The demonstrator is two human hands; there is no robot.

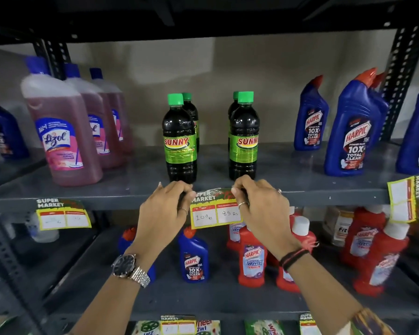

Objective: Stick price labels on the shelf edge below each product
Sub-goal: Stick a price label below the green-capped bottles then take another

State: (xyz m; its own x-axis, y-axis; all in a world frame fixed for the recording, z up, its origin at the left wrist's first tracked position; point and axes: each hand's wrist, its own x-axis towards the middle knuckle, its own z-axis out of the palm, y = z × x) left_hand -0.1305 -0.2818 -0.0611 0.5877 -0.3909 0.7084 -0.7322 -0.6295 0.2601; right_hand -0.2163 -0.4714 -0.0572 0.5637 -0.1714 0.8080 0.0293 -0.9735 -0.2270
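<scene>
A yellow and green price label reading 100 and 85 lies against the grey shelf edge, below the dark Sunny bottles with green caps. My left hand pinches the label's upper left corner. My right hand pinches its upper right corner. Both hands press the label's top strip onto the edge.
Another label hangs on the edge below the pink Lizol bottles. A third label hangs turned sideways below the blue Harpic bottles. Red and blue Harpic bottles fill the shelf underneath. More labels sit lower down.
</scene>
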